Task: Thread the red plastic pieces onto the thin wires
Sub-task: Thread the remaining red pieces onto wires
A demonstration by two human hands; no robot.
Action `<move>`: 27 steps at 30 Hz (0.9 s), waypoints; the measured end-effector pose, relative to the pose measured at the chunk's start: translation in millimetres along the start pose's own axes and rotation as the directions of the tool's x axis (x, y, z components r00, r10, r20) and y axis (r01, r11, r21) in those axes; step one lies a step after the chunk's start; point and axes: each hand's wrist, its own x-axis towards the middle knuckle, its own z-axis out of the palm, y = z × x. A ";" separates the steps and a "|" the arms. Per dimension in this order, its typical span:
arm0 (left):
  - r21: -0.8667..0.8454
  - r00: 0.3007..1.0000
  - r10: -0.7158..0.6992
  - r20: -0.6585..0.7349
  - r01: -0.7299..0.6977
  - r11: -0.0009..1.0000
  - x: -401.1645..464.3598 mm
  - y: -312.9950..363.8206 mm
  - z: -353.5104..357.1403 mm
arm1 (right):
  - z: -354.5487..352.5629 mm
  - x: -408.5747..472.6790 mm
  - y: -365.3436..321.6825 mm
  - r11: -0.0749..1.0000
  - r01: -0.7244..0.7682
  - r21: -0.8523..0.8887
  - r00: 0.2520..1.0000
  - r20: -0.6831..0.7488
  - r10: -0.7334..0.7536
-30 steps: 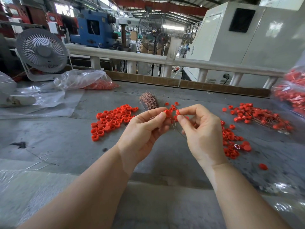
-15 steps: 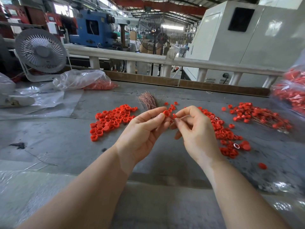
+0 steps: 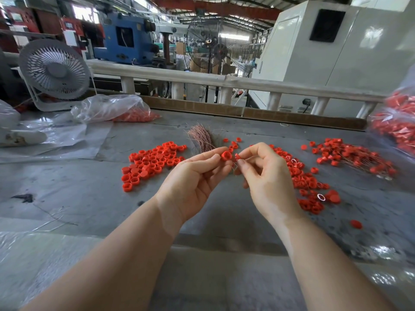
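Note:
My left hand (image 3: 193, 178) pinches a red plastic cap (image 3: 226, 156) between thumb and fingers above the table's middle. Close beside it, my right hand (image 3: 267, 176) pinches a smaller red piece (image 3: 237, 156), and a thin wire (image 3: 235, 169) hangs below the fingertips. Behind the hands lies a bundle of copper wires (image 3: 203, 140). A pile of loose red caps (image 3: 152, 162) sits to the left. Another pile of red pieces (image 3: 307, 187) lies to the right. Threaded pieces on wires (image 3: 354, 157) lie at the far right.
The grey table (image 3: 67, 189) carries a plastic bag of red pieces (image 3: 116, 110) at the back left, beside a white fan (image 3: 55, 70). A second bag of red pieces (image 3: 397, 124) stands at the right edge. One red cap (image 3: 356, 224) lies alone near the right.
My right hand drew slightly left, uncovering the pile on the right. The red cap in my left hand turned so its open side now shows.

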 end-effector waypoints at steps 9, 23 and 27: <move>0.024 1.000 0.016 -0.002 -0.016 1.000 1.0 -1.7 -0.5 | -0.3 -0.6 -1.1 1.000 0.012 -0.012 1.000 -0.001 -0.012; -0.021 1.000 -0.025 0.007 0.025 0.999 -2.3 -0.6 3.1 | -0.2 0.4 -0.4 1.000 0.023 -0.003 0.999 -0.023 -0.023; -0.038 0.999 -0.033 0.020 0.034 0.999 -2.9 -0.9 3.2 | -0.8 0.6 -0.3 1.000 0.018 0.022 1.000 -0.022 -0.018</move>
